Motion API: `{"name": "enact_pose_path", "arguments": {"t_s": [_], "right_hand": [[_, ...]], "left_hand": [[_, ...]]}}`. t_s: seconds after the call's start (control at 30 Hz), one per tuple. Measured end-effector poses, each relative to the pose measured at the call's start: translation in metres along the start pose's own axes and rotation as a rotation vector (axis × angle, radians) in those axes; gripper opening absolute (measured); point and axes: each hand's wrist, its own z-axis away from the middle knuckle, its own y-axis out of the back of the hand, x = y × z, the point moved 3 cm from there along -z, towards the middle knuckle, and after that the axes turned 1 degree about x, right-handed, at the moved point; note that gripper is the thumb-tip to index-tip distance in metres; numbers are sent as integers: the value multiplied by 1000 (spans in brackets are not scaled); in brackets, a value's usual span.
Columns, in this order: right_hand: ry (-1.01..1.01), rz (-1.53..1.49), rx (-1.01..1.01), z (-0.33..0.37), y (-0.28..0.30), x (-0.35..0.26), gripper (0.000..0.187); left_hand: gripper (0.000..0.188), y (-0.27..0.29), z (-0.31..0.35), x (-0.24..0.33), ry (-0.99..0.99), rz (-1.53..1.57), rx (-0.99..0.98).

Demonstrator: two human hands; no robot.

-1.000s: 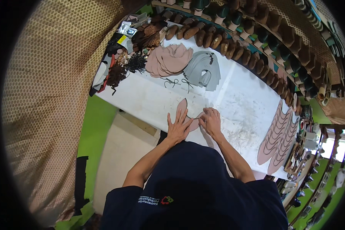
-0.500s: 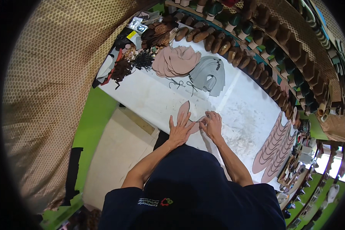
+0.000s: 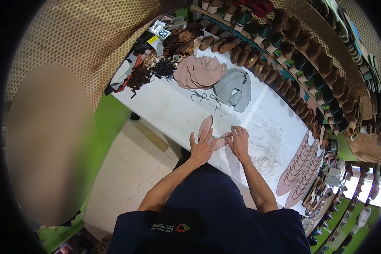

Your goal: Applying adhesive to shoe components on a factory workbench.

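A pink shoe-upper piece (image 3: 206,125) with a dark edge lies at the near edge of the white table, and it curves round to the right under my hands. My left hand (image 3: 202,149) rests flat on it with fingers spread, hiding its middle part. At the piece's right end, the bent fingers of my right hand (image 3: 238,142) close on its edge; the fingertips are partly hidden. Beyond my hands lie a fanned stack of pink pieces (image 3: 197,72), a stack of grey pieces (image 3: 238,91) and some thin dark cords (image 3: 202,96).
Overlapping pink pieces (image 3: 298,171) line the table's right end, near a tray of tools (image 3: 315,199). Shoe lasts (image 3: 264,70) crowd the far edge below racks of more lasts. Dark straps and scraps (image 3: 139,78) are heaped at far left. A blurred oval covers the left side.
My right hand's fingers have drawn in closer over the edge of the piece. My left hand stays flat on it. The whole view has shifted slightly, and a blurred oval has appeared at left.
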Motion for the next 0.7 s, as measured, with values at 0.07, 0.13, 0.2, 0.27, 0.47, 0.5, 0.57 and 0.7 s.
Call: {"name": "enact_pose_path", "arguments": {"t_s": [0.07, 0.13, 0.2, 0.27, 0.47, 0.5, 0.57, 0.7], "right_hand": [[23, -1, -2, -2, 1, 1, 16], [30, 20, -36, -4, 1, 3, 20], [47, 7, -48, -4, 0, 6, 19], [64, -8, -60, -4, -1, 11, 19], [124, -80, -70, -10, 1, 19, 19], [127, -86, -83, -11, 1, 20, 19], [138, -95, -102, -14, 2, 22, 19], [159, -121, -124, -18, 2, 26, 19]], "left_hand": [[60, 1, 1, -2, 20, 17, -3], [60, 3, 5, -1, 43, 33, -9], [60, 4, 3, 3, 68, -9, -34], [60, 5, 2, 7, 91, -18, -38], [63, 0, 5, 21, 174, -25, -31], [64, -1, 6, 22, 195, -24, -37], [64, -4, 7, 26, 215, -27, -31], [65, -7, 6, 29, 239, -54, -1]]}}
